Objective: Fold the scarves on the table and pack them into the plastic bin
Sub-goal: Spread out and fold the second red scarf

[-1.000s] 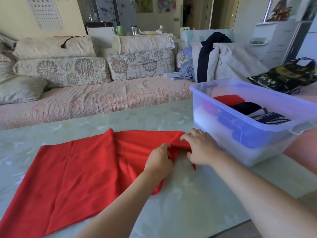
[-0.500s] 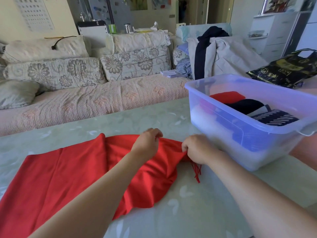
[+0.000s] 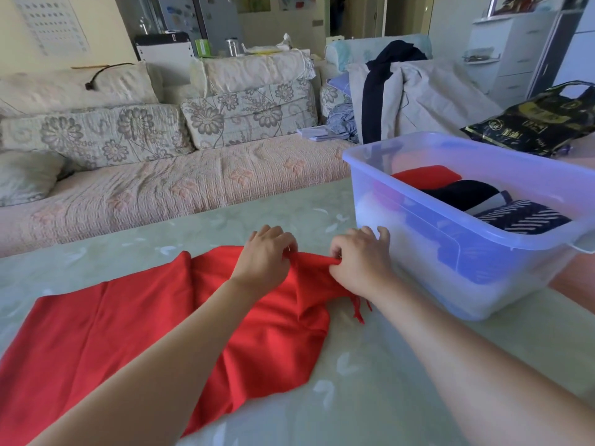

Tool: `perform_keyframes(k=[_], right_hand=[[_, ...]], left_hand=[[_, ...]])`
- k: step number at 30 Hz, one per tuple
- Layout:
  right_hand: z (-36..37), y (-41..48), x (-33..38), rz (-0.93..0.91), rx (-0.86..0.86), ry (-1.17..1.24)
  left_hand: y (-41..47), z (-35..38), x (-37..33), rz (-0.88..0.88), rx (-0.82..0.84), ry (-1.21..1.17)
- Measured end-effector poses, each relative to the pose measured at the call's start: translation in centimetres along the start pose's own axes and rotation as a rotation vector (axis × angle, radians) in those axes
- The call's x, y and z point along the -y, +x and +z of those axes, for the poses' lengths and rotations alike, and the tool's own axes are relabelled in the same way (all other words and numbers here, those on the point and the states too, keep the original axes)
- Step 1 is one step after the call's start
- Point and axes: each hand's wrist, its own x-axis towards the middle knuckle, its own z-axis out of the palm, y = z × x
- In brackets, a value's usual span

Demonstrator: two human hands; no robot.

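Pale green table [image 3: 386, 397] leaves you bare room near your body, but the plastic bin [image 3: 418, 262] stands just beside your right hand [image 3: 360, 263], hemming any swing that way. The red scarf [image 3: 128, 333] lies spread leftward on the table. Both hands pinch its far edge near the fringed end, left hand [image 3: 264, 260] close by, probably to carry that end across for a fold, though the exact grip is partly hidden. Inside the bin lie folded scarves [image 3: 521, 217].

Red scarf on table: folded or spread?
Mostly spread: red scarf lies flat on the table, bunched where left hand and right hand pinch its edge.
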Motion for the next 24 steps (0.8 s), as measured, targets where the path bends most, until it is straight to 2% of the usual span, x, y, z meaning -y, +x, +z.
perform_keyframes(k=[1, 3, 5, 7, 9, 11, 13, 16, 18, 24], right_hand=[[-0.3, 0.1, 0.6, -0.064, -0.011, 0.075], [-1.2, -0.2, 1.8, -0.15, 0.18, 0.199], [-2.1, -0.7, 2.8, -0.125, 0.457, 0.218], [-2.4, -1.3, 3.5, -0.073, 0.565, 0.273], [-1.9, -1.5, 3.7, -0.028, 0.508, 0.311], [-1.3, -1.6, 3.4, -0.014, 0.425, 0.263], [-1.2, -1.8, 3.3, 0.03, 0.454, 0.191], [-1.3, -1.9, 3.3, 0.04, 0.516, 0.113], [-1.5, -1.5, 3.3, 0.032, 0.453, 0.111], [-2.6, -0.4, 2.9, 0.148, 0.338, 0.204]], left_hand=[[-1.0, -0.7, 0.2, 0.011, -0.008, -0.03], [-3.2, -2.2, 0.6, 0.003, 0.107, -0.116], [-5.5, -3.5, 0.8, -0.009, 0.319, -0.14], [-7.1, -4.2, 0.9, -0.008, 0.456, -0.112], [-7.8, -4.4, 0.9, -0.045, 0.481, -0.135], [-7.4, -4.2, 1.0, -0.097, 0.419, -0.159], [-6.6, -3.6, 1.2, -0.157, 0.354, -0.152], [-5.6, -2.7, 0.8, -0.201, 0.428, -0.116], [-5.2, -2.1, 0.5, -0.199, 0.456, -0.12], [-3.8, -2.7, 0.0, -0.203, 0.256, -0.125]])
